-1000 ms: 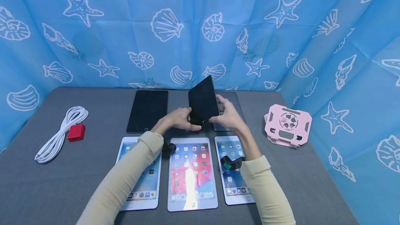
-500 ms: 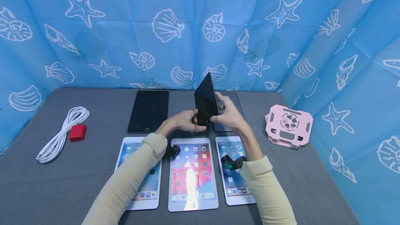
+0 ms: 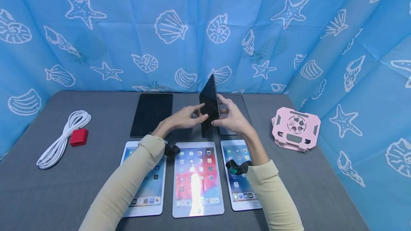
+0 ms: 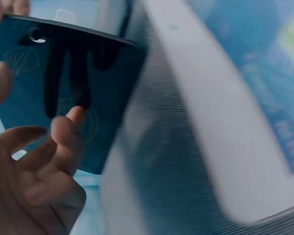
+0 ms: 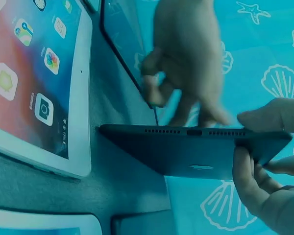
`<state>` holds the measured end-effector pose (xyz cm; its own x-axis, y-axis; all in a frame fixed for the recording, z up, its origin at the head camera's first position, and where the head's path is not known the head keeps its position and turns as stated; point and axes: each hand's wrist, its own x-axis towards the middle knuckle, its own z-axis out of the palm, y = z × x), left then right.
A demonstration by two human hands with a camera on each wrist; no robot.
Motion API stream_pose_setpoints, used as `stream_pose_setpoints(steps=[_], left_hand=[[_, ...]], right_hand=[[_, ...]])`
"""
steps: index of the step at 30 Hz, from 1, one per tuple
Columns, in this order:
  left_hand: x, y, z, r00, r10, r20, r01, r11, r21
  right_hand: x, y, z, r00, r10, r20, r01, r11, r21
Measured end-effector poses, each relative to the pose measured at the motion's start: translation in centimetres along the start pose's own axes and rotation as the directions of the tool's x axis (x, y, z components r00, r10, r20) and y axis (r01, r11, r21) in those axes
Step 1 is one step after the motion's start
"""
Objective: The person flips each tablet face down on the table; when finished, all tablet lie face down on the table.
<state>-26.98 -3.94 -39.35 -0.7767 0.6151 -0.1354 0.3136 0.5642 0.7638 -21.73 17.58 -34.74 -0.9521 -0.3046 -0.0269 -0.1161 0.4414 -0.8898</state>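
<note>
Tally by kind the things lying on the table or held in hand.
White tablets: 3
Dark tablets: 3, one in the right hand, one partly hidden
White cable: 1
Red block: 1
Pink slotted piece: 1
Total: 9

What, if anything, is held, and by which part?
Dark tablet: right hand pinches it near one corner of its port edge, thumb on screen side, fingers on back. Left hand isn't gripping it; contact unclear.
</note>
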Motion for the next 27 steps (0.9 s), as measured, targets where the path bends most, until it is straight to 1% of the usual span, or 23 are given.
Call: stream_pose_setpoints(steps=[3,5,8,11,15,18,22,25,27], left_hand=[[-0.1,0.6,-0.6,0.999,0.020,-0.028,-0.022,0.998,-0.062],[-0.4,1.2,-0.9,0.999,0.033,-0.031,-0.035,0.997,-0.075],[-0.9,1.9,-1.5,0.997,0.063,-0.033,-0.064,0.997,-0.035],[-1.5,2.6,-2.1,0.994,0.101,-0.052,-0.100,0.995,0.020],[-2.2,2.9,-2.9,0.988,0.133,-0.073,-0.129,0.990,0.062],[-2.6,2.9,-3.4,0.989,0.127,-0.071,-0.121,0.989,0.080],[-3.1,2.5,-3.7,0.992,0.105,-0.068,-0.098,0.991,0.094],[-3.4,1.9,-3.9,0.993,0.091,-0.072,-0.085,0.993,0.083],[-3.6,1.6,-3.9,0.994,0.077,-0.077,-0.072,0.995,0.072]], right_hand=[[0.2,-0.1,0.3,1.000,-0.024,0.009,0.024,1.000,0.012],[0.2,-0.2,0.5,0.999,-0.040,0.009,0.040,0.999,0.024],[0.3,-0.3,0.8,0.998,-0.059,0.008,0.059,0.998,0.022],[0.5,-0.4,1.2,0.997,-0.078,0.013,0.078,0.997,0.016],[0.8,-0.3,1.8,0.996,-0.071,0.044,0.070,0.997,0.035],[1.0,-0.1,2.4,0.996,-0.033,0.088,0.030,0.999,0.035],[1.3,0.5,3.1,0.989,0.003,0.150,-0.003,1.000,0.000],[1.5,1.0,3.6,0.984,0.016,0.179,-0.013,1.000,-0.019],[1.6,1.2,3.9,0.981,0.038,0.192,-0.034,0.999,-0.025]])
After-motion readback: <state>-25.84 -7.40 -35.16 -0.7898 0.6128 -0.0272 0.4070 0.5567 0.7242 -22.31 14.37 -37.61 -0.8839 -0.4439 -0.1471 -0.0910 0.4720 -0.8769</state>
